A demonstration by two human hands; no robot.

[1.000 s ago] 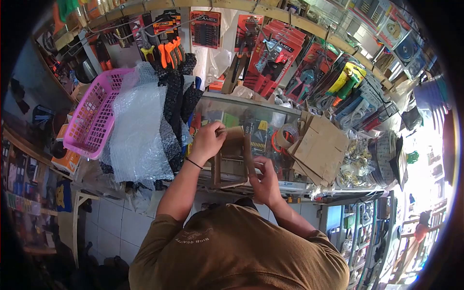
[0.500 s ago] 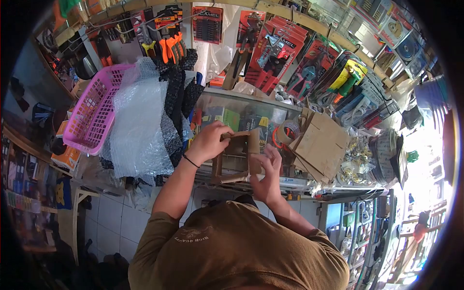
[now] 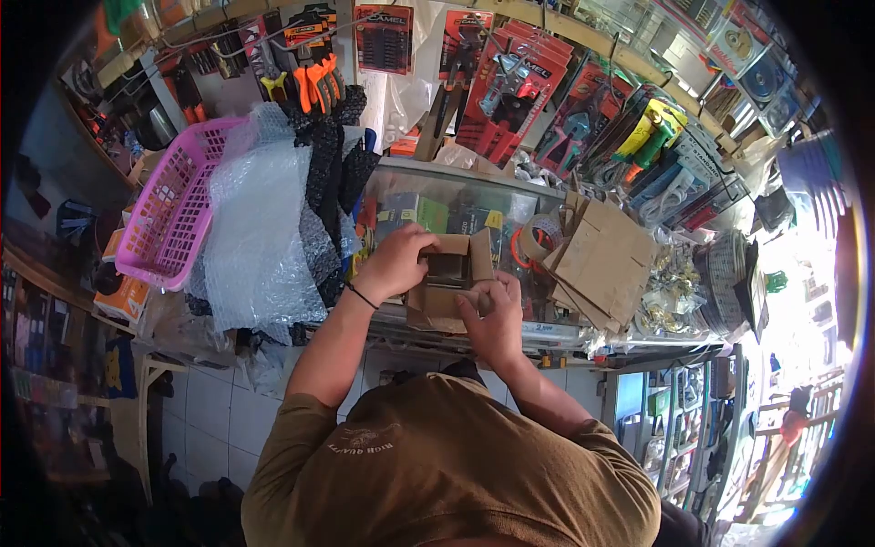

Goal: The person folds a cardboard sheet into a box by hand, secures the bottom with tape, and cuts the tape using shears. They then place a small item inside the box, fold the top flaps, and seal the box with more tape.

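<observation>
Open carton [image 3: 438,310] at the near edge of the glass counter [image 3: 437,186], roughly midway along it; mouth up, flaps at differing angles. My left hand [image 3: 392,266]: fingers bent over the left wall near its far corner, closed on the board; thumb contact cannot be told. My right hand [image 3: 495,321]: thumb and fingers drawn together, pinching board at the near right corner.

Handling (judged): light, hollow, dry, little slip. Walls stiff along the folds, springy at mid-panel; flaps weak, likely to crease if squeezed. Best hold: two opposite walls, low and close to the corners.

Materials: matt brown board, straight creases, boxy form. Right of it, a tape roll [image 3: 547,230], smooth and ring-shaped, then flat cardboard pieces [image 3: 606,260], thin, overlapping askew. Toward the left end, clear bubble wrap [image 3: 260,228], limp and glossy, beside a pink basket [image 3: 155,276] of rigid perforated plastic.
</observation>
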